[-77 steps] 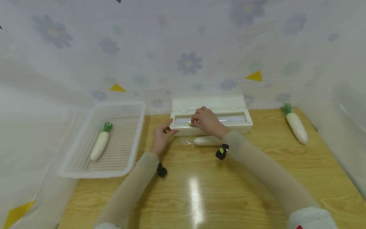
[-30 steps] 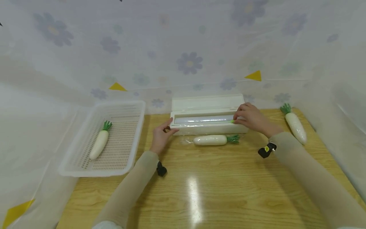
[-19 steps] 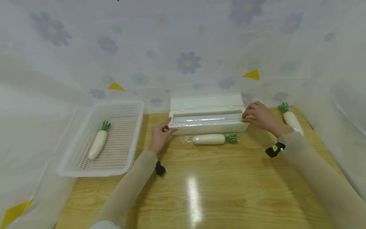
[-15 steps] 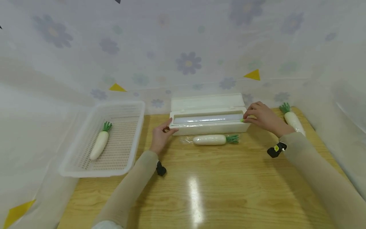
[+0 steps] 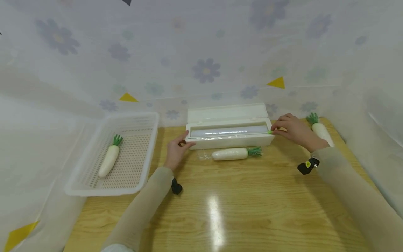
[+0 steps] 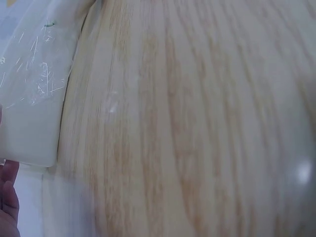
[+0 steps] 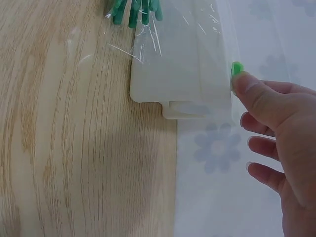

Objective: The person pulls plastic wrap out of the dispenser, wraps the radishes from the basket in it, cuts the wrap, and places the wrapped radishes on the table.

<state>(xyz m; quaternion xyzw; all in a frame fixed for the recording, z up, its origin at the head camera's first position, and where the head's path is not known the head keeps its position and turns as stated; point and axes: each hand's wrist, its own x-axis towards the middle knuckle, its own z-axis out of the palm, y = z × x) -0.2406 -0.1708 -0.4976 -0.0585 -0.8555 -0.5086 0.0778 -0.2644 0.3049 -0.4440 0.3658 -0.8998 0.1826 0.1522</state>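
At the back of the table, a white cling film box [image 5: 233,142] lies with its lid [image 5: 226,112] raised and a roll of cling film [image 5: 228,131] inside. My left hand [image 5: 175,152] grips the box's left end between thumb and fingers. At the right end of the box's front edge, my right hand [image 5: 294,130] pinches a small bright green slide cutter [image 7: 237,69]. Clear film hangs over the box's front. Just before the box lies a white radish [image 5: 230,154] with green leaves on a piece of film, its loose end sticking out at left.
A white slotted basket [image 5: 149,154] at left holds another radish [image 5: 109,161]. A third radish [image 5: 322,134] lies at the table's back right, partly behind my right hand. A flowered plastic sheet [image 5: 176,63] hangs behind the table.
My right hand has slid the green cutter from the box's left part to its right end, uncovering the radish in front. My left hand has stayed on the box's left end.
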